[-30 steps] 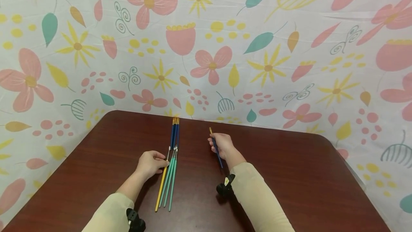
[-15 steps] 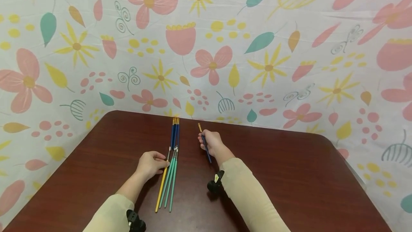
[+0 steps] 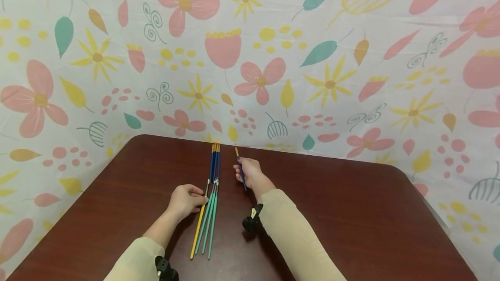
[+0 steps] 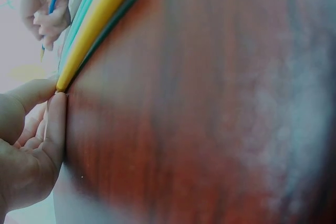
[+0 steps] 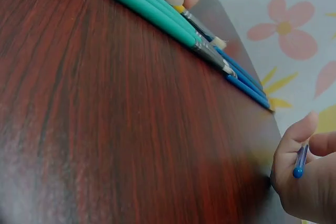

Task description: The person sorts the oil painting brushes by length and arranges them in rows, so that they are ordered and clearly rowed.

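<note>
My left hand point(image 3: 182, 200) pinches a yellow paintbrush point(image 3: 197, 233) near its metal collar; the brush lies with its bristles pointing away. Right beside it, several green paintbrushes point(image 3: 211, 229) fan out slightly, handle ends toward me. Beyond their bristles a small row of blue paintbrushes point(image 3: 215, 166) with golden tips lies near the far table edge. To the right of that row, my right hand point(image 3: 251, 173) grips another blue paintbrush point(image 3: 244, 181), tip pointing away. In the right wrist view the rounded end of that brush's handle point(image 5: 298, 170) sticks out of the curled fingers.
The dark red-brown wooden table point(image 3: 332, 216) has rounded far corners. Directly behind its far edge hangs a white cloth point(image 3: 289, 120) printed with flowers and leaves. Each wrist wears a small black camera point(image 3: 251, 219).
My right hand has moved left with the blue paintbrush, closer to the row of blue paintbrushes. The left hand keeps its pinch on the yellow paintbrush in the same place.
</note>
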`<action>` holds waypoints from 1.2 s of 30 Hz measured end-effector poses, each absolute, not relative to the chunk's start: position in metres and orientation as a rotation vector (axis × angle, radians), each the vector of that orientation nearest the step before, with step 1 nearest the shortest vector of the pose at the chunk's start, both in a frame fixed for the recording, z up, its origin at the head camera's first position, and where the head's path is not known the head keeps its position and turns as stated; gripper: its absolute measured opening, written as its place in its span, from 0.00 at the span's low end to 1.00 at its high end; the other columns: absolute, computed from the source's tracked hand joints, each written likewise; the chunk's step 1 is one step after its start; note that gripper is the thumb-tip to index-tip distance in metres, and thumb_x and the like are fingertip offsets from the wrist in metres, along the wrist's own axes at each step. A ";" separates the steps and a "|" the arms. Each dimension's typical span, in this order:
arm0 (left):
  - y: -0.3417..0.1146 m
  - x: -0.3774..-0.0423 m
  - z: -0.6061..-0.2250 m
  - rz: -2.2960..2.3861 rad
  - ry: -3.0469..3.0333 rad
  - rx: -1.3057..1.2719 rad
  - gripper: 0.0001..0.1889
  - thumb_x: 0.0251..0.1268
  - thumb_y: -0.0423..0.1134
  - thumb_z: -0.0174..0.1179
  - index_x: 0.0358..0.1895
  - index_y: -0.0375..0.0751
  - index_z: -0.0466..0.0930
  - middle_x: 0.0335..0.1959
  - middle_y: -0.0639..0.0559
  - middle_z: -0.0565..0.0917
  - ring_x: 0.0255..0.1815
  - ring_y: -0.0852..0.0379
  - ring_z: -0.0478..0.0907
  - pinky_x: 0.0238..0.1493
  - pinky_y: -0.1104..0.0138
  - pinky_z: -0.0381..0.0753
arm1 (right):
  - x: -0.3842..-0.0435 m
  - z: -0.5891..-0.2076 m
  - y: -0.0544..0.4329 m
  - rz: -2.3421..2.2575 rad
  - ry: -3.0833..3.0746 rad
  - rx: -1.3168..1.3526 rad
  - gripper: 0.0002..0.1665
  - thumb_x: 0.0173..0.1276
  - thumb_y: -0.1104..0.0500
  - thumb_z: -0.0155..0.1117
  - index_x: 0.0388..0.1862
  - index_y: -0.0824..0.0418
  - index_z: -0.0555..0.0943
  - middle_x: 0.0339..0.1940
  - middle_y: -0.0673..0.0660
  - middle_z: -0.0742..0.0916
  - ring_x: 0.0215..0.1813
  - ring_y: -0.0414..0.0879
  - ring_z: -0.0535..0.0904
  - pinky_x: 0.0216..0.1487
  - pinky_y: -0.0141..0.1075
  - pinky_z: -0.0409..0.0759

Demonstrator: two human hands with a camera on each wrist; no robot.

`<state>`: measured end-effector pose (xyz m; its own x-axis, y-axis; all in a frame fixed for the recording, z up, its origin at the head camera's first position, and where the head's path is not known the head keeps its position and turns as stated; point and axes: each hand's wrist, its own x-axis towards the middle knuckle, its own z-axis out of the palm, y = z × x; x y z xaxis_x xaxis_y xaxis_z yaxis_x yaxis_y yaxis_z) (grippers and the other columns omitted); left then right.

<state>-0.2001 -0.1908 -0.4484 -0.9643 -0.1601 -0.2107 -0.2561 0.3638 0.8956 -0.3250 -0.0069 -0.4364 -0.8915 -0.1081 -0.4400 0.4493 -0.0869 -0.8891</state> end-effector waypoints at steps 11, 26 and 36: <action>-0.192 -0.202 -0.450 1.687 2.519 -0.387 0.12 0.55 0.32 0.67 0.41 0.31 0.79 0.33 0.42 0.85 0.29 0.56 0.83 0.31 0.61 0.85 | -0.328 -0.437 -0.026 -2.103 1.778 0.367 0.24 0.71 0.68 0.49 0.66 0.66 0.69 0.52 0.62 0.79 0.38 0.43 0.79 0.40 0.33 0.85; -0.190 -0.201 -0.455 1.705 2.512 -0.377 0.11 0.54 0.31 0.67 0.40 0.31 0.80 0.32 0.43 0.85 0.28 0.56 0.82 0.30 0.61 0.85 | -0.320 -0.436 -0.033 -2.128 1.762 0.259 0.31 0.71 0.66 0.49 0.72 0.65 0.59 0.72 0.65 0.66 0.72 0.57 0.63 0.66 0.45 0.71; -0.191 -0.200 -0.451 1.695 2.516 -0.364 0.12 0.54 0.31 0.67 0.41 0.30 0.80 0.33 0.42 0.85 0.29 0.55 0.83 0.31 0.62 0.85 | -0.310 -0.436 -0.014 -2.048 1.837 0.199 0.28 0.73 0.61 0.50 0.71 0.62 0.63 0.70 0.63 0.70 0.70 0.56 0.67 0.62 0.46 0.75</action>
<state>-0.2000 -0.1911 -0.4506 -0.9679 -0.1480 -0.2029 -0.2437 0.3573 0.9016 -0.3099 -0.0142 -0.4358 -0.9175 -0.1846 -0.3523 0.3702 -0.0725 -0.9261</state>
